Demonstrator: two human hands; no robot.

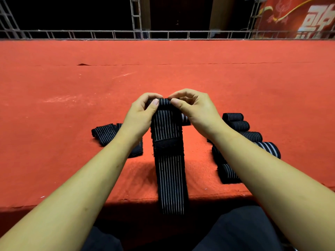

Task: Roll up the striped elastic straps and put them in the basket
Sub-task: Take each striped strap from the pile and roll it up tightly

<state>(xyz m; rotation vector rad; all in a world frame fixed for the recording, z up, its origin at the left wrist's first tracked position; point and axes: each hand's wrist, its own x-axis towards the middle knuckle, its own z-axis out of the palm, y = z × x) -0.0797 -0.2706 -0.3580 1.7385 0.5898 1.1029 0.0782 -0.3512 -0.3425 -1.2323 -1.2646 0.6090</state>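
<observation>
Fingers of the left hand [141, 116] and right hand [197, 111] pinch the rolled far end of the long black white-striped elastic strap [169, 174] at frame centre, equally near both, its flat length running down-frame over the red felt table [72, 105] edge.

Both bare forearms reach forward from the lower corners and converge toward the middle; the left hand [142, 116] and right hand [196, 110] meet there, fingertips nearly touching (thumbs nearest the camera). Each hand's curled fingers and thumb pinch the rolled end of the strap [167, 124]; the palms face each other.
</observation>
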